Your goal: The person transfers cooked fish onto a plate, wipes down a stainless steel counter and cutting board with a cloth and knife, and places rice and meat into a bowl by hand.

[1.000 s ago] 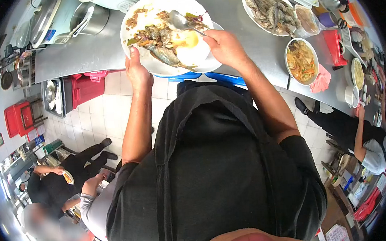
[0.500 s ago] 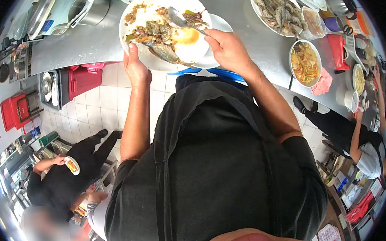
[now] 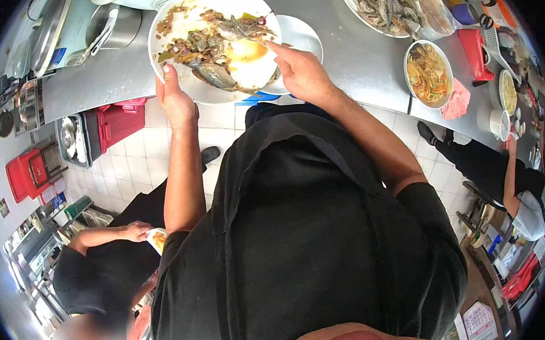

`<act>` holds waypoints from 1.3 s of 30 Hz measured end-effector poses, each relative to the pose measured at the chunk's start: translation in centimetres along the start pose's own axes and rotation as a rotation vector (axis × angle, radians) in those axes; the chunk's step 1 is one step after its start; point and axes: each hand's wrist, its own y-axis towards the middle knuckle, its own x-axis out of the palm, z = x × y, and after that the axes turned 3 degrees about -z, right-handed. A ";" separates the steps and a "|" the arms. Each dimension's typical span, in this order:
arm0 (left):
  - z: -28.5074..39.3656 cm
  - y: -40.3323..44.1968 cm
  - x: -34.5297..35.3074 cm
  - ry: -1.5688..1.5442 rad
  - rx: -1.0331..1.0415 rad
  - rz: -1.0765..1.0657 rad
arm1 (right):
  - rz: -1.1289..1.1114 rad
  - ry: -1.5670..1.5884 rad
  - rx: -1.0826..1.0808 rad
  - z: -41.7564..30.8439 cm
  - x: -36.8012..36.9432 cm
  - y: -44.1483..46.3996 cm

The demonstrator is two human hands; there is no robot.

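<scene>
A large white plate holds a fish, a yellow-topped white patch that may be a fried egg, and dark cooked bits. My left hand grips its lower left rim, thumb on top. At the right rim is my right hand, closed on a spoon whose bowl lies among the food and is hard to make out. Partly beneath the large plate, a smaller white plate rests on the steel counter.
Right on the counter are a plate of fish, a noodle bowl, a pink cloth and a red container. A pot stands left. One person holds a dish at lower left; another is at right.
The large plate and both my hands have shifted left, showing more of the smaller plate. The spoon has moved left over the food. The person at lower left has come closer with the dish.
</scene>
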 end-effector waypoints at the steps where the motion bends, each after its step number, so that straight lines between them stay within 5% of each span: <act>1: 0.1 0.0 0.0 0.011 -0.002 0.000 | -0.015 0.019 0.016 0.0 0.2 -0.2; 9: 0.6 0.2 0.4 0.063 0.035 -0.049 | 0.043 0.090 -0.125 0.9 1.3 -0.9; 39: 0.8 0.0 0.9 -0.005 -0.055 0.054 | -0.123 0.062 -0.101 1.7 0.9 -0.6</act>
